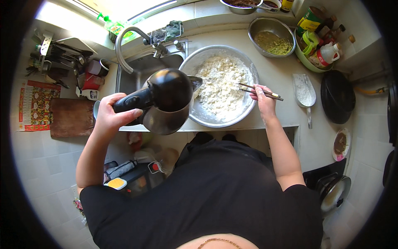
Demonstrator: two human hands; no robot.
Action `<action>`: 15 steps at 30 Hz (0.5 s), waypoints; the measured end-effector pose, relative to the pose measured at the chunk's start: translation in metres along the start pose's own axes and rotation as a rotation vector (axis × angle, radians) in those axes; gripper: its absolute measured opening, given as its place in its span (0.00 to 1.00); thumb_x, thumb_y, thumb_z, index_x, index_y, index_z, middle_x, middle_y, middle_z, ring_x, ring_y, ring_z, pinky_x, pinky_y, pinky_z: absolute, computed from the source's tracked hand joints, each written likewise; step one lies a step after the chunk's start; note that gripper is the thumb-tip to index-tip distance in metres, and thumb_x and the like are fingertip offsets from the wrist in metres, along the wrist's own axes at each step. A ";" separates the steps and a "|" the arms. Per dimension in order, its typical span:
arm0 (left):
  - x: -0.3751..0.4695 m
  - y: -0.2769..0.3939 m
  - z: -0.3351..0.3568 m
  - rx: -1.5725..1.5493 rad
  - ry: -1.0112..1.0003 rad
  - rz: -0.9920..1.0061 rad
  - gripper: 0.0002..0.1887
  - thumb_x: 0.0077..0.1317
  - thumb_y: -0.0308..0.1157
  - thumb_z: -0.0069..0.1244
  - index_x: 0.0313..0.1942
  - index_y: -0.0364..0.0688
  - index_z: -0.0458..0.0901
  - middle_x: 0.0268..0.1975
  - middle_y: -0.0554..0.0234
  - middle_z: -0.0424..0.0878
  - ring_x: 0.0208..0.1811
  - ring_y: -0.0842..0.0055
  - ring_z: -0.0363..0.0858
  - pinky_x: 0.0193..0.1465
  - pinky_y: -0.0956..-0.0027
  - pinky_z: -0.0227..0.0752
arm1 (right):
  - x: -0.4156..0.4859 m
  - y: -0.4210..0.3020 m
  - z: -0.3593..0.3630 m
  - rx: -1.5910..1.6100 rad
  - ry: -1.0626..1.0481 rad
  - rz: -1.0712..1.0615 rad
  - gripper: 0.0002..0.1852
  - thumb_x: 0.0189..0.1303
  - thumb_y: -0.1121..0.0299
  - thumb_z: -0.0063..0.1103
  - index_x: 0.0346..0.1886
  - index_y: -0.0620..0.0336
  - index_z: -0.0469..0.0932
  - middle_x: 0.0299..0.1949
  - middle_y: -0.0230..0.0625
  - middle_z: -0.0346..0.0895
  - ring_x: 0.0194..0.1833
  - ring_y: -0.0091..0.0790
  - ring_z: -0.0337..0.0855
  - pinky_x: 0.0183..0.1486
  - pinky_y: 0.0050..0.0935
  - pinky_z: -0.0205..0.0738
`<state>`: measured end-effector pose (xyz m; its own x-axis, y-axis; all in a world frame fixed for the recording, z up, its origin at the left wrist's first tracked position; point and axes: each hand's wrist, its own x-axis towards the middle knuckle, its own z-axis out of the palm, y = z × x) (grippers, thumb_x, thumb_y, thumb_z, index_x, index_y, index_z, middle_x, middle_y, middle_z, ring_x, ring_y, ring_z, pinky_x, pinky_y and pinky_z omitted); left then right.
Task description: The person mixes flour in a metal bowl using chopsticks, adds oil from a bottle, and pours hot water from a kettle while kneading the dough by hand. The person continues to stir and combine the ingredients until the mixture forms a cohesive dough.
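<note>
My left hand (116, 110) grips the black handle of an electric kettle (169, 90), its body dark metal with a black lid. The kettle's spout points right and reaches over the rim of a large metal basin (255, 81). Clumpy, floury dough (220, 87) fills much of the basin. At the basin's right rim, my right hand (263, 101) holds a pair of chopsticks (261, 91), with their tips in the dough. Flour dusts the fingers of that hand. Whether water is flowing from the spout is hard to make out.
Left of the basin is a steel sink (140, 74) with a curved faucet (119, 46). A flour-filled metal scoop (304, 90) and a black lidlike pan (338, 96) lie right. Behind stand a bowl of green filling (272, 37) and a bottle-filled green basin (314, 67).
</note>
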<state>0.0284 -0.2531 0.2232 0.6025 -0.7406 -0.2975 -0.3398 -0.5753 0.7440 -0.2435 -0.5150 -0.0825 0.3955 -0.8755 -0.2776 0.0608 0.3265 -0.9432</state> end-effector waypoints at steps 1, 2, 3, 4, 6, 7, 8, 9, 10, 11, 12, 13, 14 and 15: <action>0.004 0.005 0.003 0.016 -0.020 -0.010 0.17 0.46 0.37 0.65 0.32 0.37 0.80 0.23 0.75 0.76 0.21 0.90 0.70 0.24 0.83 0.60 | 0.000 -0.003 -0.001 0.006 0.006 0.007 0.11 0.71 0.70 0.56 0.47 0.69 0.79 0.37 0.40 0.84 0.33 0.27 0.84 0.39 0.23 0.81; 0.007 0.009 0.006 -0.012 -0.025 -0.029 0.17 0.46 0.37 0.66 0.33 0.37 0.80 0.23 0.74 0.76 0.21 0.89 0.70 0.24 0.82 0.61 | 0.000 -0.005 -0.002 0.012 0.013 0.014 0.11 0.71 0.70 0.55 0.47 0.69 0.79 0.37 0.40 0.84 0.33 0.27 0.84 0.39 0.23 0.81; 0.009 0.010 0.008 -0.051 -0.018 -0.022 0.17 0.47 0.37 0.66 0.32 0.36 0.81 0.23 0.74 0.76 0.21 0.89 0.70 0.24 0.82 0.61 | 0.000 -0.007 -0.005 0.010 0.013 0.007 0.11 0.71 0.70 0.55 0.47 0.69 0.79 0.37 0.40 0.84 0.33 0.26 0.84 0.39 0.23 0.81; 0.012 0.011 0.011 -0.090 -0.012 -0.014 0.17 0.48 0.38 0.67 0.31 0.36 0.81 0.23 0.74 0.76 0.22 0.90 0.70 0.25 0.82 0.60 | 0.000 -0.008 -0.007 0.008 0.013 0.000 0.11 0.71 0.70 0.55 0.47 0.69 0.79 0.37 0.40 0.83 0.33 0.26 0.84 0.39 0.23 0.81; 0.018 0.008 0.014 -0.151 0.002 -0.002 0.17 0.50 0.38 0.67 0.33 0.36 0.82 0.22 0.74 0.76 0.20 0.89 0.69 0.23 0.82 0.60 | 0.000 -0.012 -0.011 0.005 0.021 -0.010 0.11 0.71 0.70 0.55 0.47 0.69 0.79 0.37 0.40 0.84 0.33 0.26 0.84 0.39 0.23 0.81; 0.021 0.007 0.015 -0.167 0.011 0.000 0.17 0.50 0.38 0.67 0.33 0.36 0.82 0.21 0.73 0.75 0.19 0.88 0.69 0.23 0.81 0.60 | 0.000 -0.015 -0.012 0.004 0.027 -0.013 0.11 0.71 0.70 0.55 0.47 0.68 0.79 0.37 0.40 0.84 0.34 0.26 0.84 0.39 0.23 0.81; 0.023 0.005 0.015 -0.182 0.021 0.002 0.17 0.50 0.38 0.66 0.33 0.35 0.82 0.21 0.73 0.75 0.19 0.88 0.68 0.23 0.81 0.60 | 0.000 -0.017 -0.013 0.003 0.033 -0.016 0.11 0.71 0.70 0.55 0.47 0.68 0.79 0.37 0.39 0.84 0.34 0.26 0.84 0.39 0.23 0.81; 0.025 0.003 0.016 -0.201 0.030 0.004 0.17 0.50 0.38 0.66 0.33 0.35 0.82 0.21 0.73 0.74 0.18 0.88 0.68 0.22 0.81 0.60 | 0.001 -0.017 -0.016 -0.007 0.035 -0.029 0.11 0.71 0.69 0.55 0.47 0.68 0.79 0.37 0.39 0.84 0.34 0.26 0.84 0.39 0.23 0.81; 0.025 0.003 0.018 -0.211 0.074 0.012 0.16 0.51 0.38 0.66 0.32 0.36 0.81 0.20 0.72 0.74 0.17 0.88 0.68 0.22 0.81 0.61 | 0.003 -0.016 -0.018 -0.017 0.036 -0.043 0.11 0.71 0.69 0.55 0.47 0.68 0.79 0.37 0.39 0.84 0.34 0.26 0.84 0.39 0.23 0.81; 0.026 0.001 0.017 -0.209 0.086 0.015 0.16 0.51 0.38 0.66 0.31 0.36 0.81 0.20 0.72 0.74 0.17 0.88 0.68 0.22 0.81 0.61 | 0.004 -0.015 -0.020 -0.028 0.036 -0.056 0.11 0.71 0.69 0.55 0.47 0.68 0.80 0.37 0.39 0.84 0.33 0.25 0.84 0.39 0.23 0.81; 0.027 -0.002 0.015 -0.207 0.099 0.017 0.16 0.51 0.38 0.66 0.31 0.37 0.80 0.20 0.72 0.74 0.17 0.88 0.68 0.21 0.81 0.61 | 0.005 -0.014 -0.021 -0.029 0.035 -0.054 0.11 0.71 0.69 0.56 0.47 0.68 0.80 0.37 0.39 0.84 0.33 0.25 0.84 0.39 0.23 0.81; 0.027 -0.005 0.012 -0.205 0.114 0.019 0.16 0.51 0.38 0.66 0.30 0.37 0.80 0.20 0.72 0.74 0.17 0.88 0.68 0.21 0.81 0.61 | 0.006 -0.013 -0.021 -0.030 0.032 -0.051 0.11 0.71 0.69 0.56 0.47 0.68 0.80 0.37 0.39 0.84 0.33 0.25 0.84 0.39 0.23 0.80; 0.026 -0.009 0.010 -0.200 0.135 0.027 0.15 0.51 0.37 0.66 0.30 0.38 0.79 0.21 0.73 0.74 0.18 0.88 0.68 0.21 0.81 0.61 | 0.006 -0.012 -0.020 -0.031 0.028 -0.048 0.11 0.71 0.69 0.56 0.47 0.68 0.80 0.37 0.39 0.84 0.33 0.25 0.84 0.39 0.23 0.80; 0.025 -0.012 0.008 -0.199 0.149 0.028 0.15 0.51 0.37 0.65 0.30 0.38 0.79 0.21 0.73 0.74 0.18 0.88 0.68 0.21 0.81 0.61 | 0.007 -0.011 -0.020 -0.038 0.028 -0.041 0.11 0.70 0.68 0.56 0.47 0.68 0.80 0.37 0.39 0.84 0.33 0.25 0.84 0.39 0.23 0.80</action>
<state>0.0416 -0.2672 0.2026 0.6995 -0.6876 -0.1950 -0.2177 -0.4648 0.8582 -0.2598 -0.5315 -0.0775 0.3678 -0.8977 -0.2426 0.0412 0.2764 -0.9602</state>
